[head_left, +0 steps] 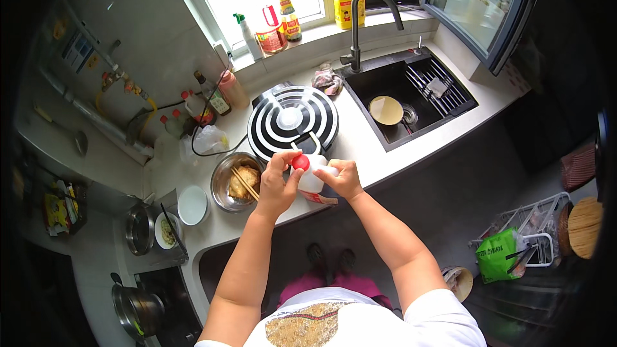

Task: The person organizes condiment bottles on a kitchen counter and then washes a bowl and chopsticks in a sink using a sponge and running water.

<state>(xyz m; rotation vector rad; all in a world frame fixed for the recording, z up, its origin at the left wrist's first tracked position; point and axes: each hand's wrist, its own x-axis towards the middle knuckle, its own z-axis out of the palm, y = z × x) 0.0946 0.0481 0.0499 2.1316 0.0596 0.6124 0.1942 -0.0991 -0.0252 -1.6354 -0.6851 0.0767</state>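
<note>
Above the counter's front edge I hold a white plastic jug (311, 183) with a red cap (301, 162). The fingers of my left hand (277, 186) are closed around the cap. My right hand (344, 180) grips the jug's handle side. Just beyond stands a round appliance (290, 98) with black and white rings on its lid. Left of my left hand sits a steel bowl (222, 200) with a pale, lumpy food mass (241, 185) and a pair of chopsticks (247, 184) resting across it. My fingers partly cover the cap, so whether it sits loose or tight I cannot tell.
A black sink (379, 130) with a yellowish pan (386, 110) lies to the right, under a grey faucet (355, 32). Left are a white bowl (193, 205), several bottles (218, 93) and a power cord (225, 153). A pot (138, 311) stands on the stove, lower left.
</note>
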